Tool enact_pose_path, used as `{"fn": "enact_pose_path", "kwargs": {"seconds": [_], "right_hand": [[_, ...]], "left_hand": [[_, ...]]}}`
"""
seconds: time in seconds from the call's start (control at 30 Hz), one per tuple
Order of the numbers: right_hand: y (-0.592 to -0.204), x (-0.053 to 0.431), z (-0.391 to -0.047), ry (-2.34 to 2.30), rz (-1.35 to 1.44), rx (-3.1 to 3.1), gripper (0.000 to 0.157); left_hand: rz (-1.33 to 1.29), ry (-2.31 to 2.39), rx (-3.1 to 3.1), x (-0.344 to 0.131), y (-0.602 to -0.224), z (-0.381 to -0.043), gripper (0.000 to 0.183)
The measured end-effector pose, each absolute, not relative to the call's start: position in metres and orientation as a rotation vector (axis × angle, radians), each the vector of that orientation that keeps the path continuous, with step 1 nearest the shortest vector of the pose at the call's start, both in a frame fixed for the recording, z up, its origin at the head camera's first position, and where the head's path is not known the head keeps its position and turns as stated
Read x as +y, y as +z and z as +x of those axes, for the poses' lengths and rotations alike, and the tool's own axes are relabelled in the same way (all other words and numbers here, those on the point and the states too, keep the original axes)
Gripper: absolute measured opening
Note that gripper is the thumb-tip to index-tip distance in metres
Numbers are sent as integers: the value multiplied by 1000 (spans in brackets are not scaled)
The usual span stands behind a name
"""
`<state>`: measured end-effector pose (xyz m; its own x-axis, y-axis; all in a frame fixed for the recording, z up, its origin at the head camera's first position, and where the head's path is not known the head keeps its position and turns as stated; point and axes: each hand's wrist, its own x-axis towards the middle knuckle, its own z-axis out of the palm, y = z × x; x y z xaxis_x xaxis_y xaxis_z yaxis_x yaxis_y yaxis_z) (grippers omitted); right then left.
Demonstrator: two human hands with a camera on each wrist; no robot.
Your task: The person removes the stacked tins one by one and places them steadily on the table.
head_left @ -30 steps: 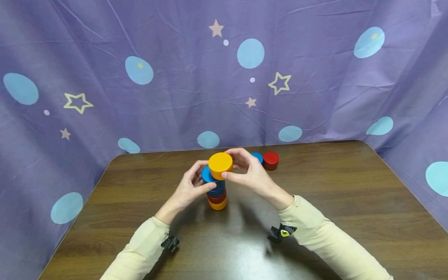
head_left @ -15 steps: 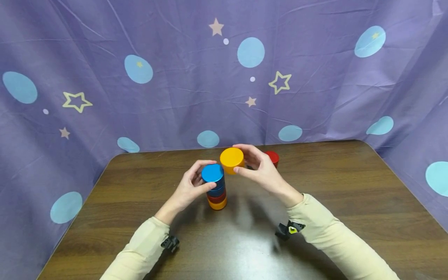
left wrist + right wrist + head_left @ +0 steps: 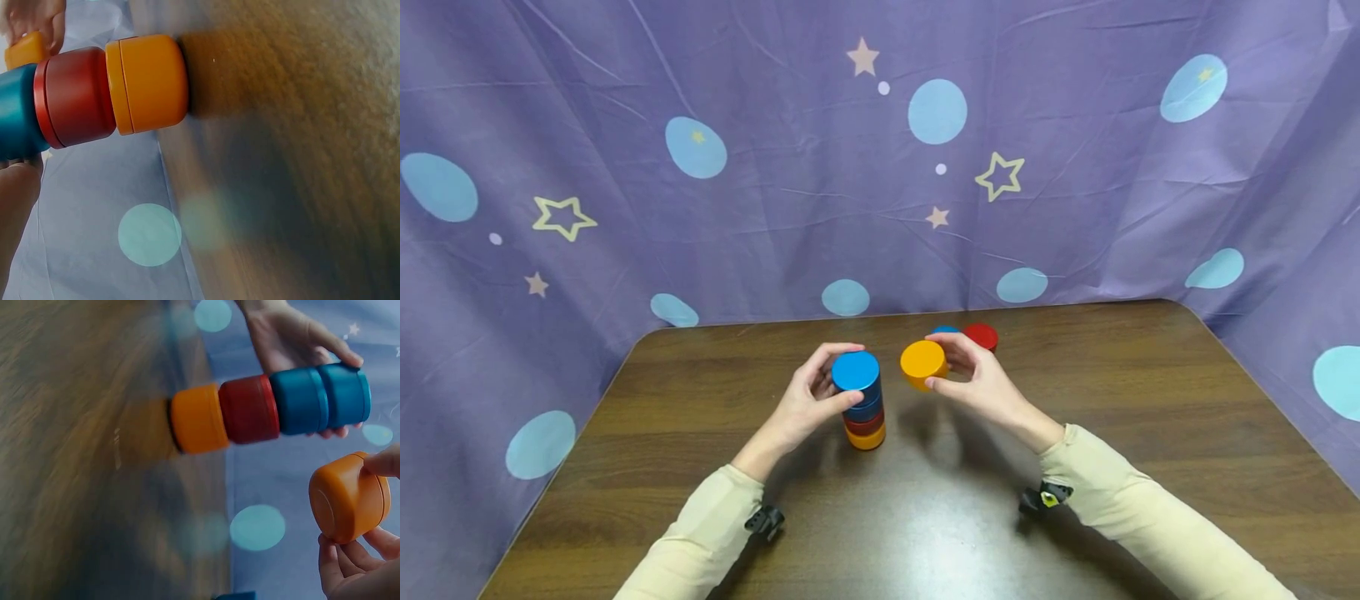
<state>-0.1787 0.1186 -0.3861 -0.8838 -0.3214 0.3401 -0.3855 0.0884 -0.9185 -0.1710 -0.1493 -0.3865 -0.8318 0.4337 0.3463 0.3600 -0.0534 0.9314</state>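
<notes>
A stack of small round lidded tins stands upright on the table: an orange tin (image 3: pixel 197 419) at the bottom, a red tin (image 3: pixel 250 409) on it, then a lower blue tin (image 3: pixel 299 400) and an upper blue tin (image 3: pixel 855 371). My left hand (image 3: pixel 799 408) grips the top of the stack, thumb in front and fingers behind. To the right of the stack, my right hand (image 3: pixel 988 385) holds another orange tin (image 3: pixel 922 362) between thumb and fingers, in the air and apart from the stack. In the right wrist view this tin appears tilted.
Behind my right hand, a blue tin (image 3: pixel 946 330) and a red tin (image 3: pixel 981 336) sit near the table's back edge; the blue one is mostly hidden. The wooden table (image 3: pixel 700 367) ends at a purple curtain (image 3: pixel 775 167).
My right hand has carried the orange tin from over the stack to the right, lowering it slightly at the end. The upper blue tin's top is uncovered. My left hand has stayed put.
</notes>
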Motion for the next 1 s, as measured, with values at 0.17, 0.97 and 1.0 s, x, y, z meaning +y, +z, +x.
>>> {"fn": "enact_pose_path", "kwargs": {"seconds": [0.17,0.97,1.0], "right_hand": [[-397,128,-183,1942,688,-2287,52],[-423,186,-197,1822,424,-2409,53],[-423,189,-197,1815,412,-2414,53]], "left_hand": [[891,2064,2122,-150,-387,-171,55],[891,2039,2117,-151,-386,-172,56],[890,2036,2116,-151,-386,-172,57]]}}
